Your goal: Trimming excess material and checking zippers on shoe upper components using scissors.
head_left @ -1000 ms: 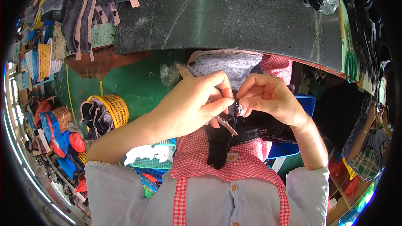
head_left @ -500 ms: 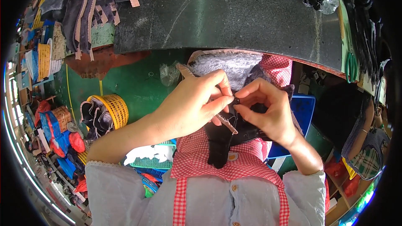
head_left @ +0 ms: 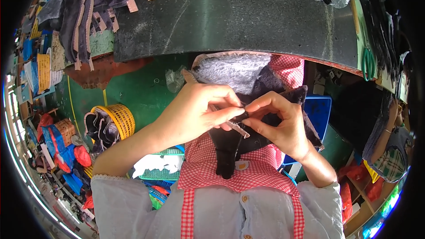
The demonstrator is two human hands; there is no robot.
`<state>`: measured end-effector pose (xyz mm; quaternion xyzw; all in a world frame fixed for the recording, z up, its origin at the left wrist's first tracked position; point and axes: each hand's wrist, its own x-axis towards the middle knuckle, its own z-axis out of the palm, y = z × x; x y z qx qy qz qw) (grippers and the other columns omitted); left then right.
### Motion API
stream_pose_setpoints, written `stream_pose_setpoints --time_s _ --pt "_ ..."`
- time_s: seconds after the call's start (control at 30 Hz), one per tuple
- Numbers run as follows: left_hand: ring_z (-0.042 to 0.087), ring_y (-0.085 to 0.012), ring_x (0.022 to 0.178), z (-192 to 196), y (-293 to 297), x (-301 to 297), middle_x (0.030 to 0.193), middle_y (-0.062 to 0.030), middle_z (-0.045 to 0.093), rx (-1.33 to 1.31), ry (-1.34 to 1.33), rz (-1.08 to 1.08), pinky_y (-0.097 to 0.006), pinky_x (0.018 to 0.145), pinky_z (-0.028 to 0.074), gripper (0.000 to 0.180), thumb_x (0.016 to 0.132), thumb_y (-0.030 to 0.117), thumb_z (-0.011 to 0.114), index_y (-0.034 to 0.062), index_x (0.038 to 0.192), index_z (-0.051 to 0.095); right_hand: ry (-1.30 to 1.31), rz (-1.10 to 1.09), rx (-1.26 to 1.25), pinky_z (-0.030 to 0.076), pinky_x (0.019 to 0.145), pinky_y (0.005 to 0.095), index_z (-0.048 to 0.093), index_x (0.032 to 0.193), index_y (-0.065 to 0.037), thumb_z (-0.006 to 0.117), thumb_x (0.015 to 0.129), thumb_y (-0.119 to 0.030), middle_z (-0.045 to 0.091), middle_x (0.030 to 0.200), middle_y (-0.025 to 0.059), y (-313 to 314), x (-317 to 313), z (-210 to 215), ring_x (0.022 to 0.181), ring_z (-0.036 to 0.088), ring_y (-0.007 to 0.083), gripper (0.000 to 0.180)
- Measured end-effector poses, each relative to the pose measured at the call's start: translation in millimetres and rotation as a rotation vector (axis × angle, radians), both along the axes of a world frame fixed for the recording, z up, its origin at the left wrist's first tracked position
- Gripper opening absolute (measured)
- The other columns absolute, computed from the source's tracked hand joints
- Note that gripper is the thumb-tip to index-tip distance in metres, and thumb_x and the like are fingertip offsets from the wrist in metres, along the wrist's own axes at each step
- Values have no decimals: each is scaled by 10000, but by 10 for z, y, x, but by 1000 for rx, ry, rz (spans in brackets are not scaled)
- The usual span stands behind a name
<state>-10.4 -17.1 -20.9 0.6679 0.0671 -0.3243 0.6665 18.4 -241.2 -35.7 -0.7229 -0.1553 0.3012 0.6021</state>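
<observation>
**Both hands pinching a dark fabric piece at frame centre**

Your left hand (head_left: 195, 113) comes in from the lower left, fingers narrowed to a pinch on the upper edge of the dark fabric piece (head_left: 230, 144). Your right hand (head_left: 279, 121) meets it from the right, thumb and forefinger closed on the same edge; fingertips of both hands nearly touch. A thin pale strip (head_left: 237, 128) pokes out between the two pinches; what it is cannot be told.

The dark piece hangs over your lap, its lower end lying on the red checked apron (head_left: 212, 172). Just above the hands lies a grey fuzzy piece (head_left: 234, 71), below the rim of the dark worktop (head_left: 248, 13) that fills the upper frame.

Left of centre, on the green floor (head_left: 137, 88), stands a yellow basket (head_left: 117, 119). A blue bin (head_left: 319, 108) sits just right of your right hand. Another person's hand (head_left: 392, 115) shows at far right.
</observation>
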Motion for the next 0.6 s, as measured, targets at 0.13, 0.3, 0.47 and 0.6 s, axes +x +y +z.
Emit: stream_pose_setpoints --time_s 0.13,0.3,0.47,0.6 --pt "718 -142 782 11 85 -47 890 -57 694 32 -13 25 -225 636 586 100 965 70 628 -24 991 651 36 -152 -336 511 602 258 690 876 8 687 929 -135 708 769 61 -394 159 -25 712 659 82 153" --pt "679 -101 780 69 147 -63 897 -51 690 44 2 16 -234 657 593 70 940 41 654 -25 964 658 -155 -89 -1062 472 576 357 668 797 -11 728 860 -411 624 654 166 -1087 237 -377 613 631 312 410" --pt "698 -126 783 143 119 -115 864 -70 711 115 -180 -42 -250 680 579 60 888 16 705 -26 928 688 -434 -340 -380 411 542 272 545 813 37 751 715 -51 605 1007 96 -702 132 -393 634 492 140 244" --pt "691 -101 730 155 107 -222 845 -65 722 123 -399 -127 -252 621 536 82 894 51 707 0 947 672 -580 -131 -265 475 655 265 602 800 -6 636 593 58 646 1169 85 -325 208 79 864 623 208 219"
